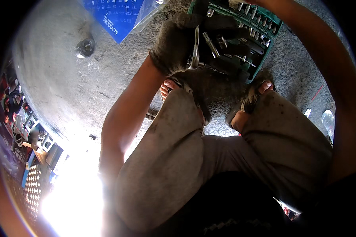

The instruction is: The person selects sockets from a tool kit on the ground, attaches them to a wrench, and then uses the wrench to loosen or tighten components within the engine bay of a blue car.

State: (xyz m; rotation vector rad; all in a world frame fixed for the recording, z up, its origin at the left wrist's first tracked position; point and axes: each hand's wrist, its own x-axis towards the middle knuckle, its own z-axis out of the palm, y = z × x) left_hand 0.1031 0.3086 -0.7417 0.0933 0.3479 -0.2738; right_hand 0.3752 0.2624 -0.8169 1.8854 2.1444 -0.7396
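Observation:
My left hand, in a dark work glove, is closed around a shiny ratchet wrench. The wrench stands nearly upright in the picture with its head low, over the near left part of a green socket set case. Loose metal sockets and slim driver pieces show beside the wrench. Dark shadow hides where the glove's fingers end and the case begins. My right arm arches in from the right to the case's far edge. Its hand is mostly cut off by the upper rim, fingers hidden.
Rows of small sockets and bits fill the case's far right part. A blue printed sheet in clear plastic lies left of my hand. Farther left sits a dark round part on the concrete. A clear bottle lies right of my knee.

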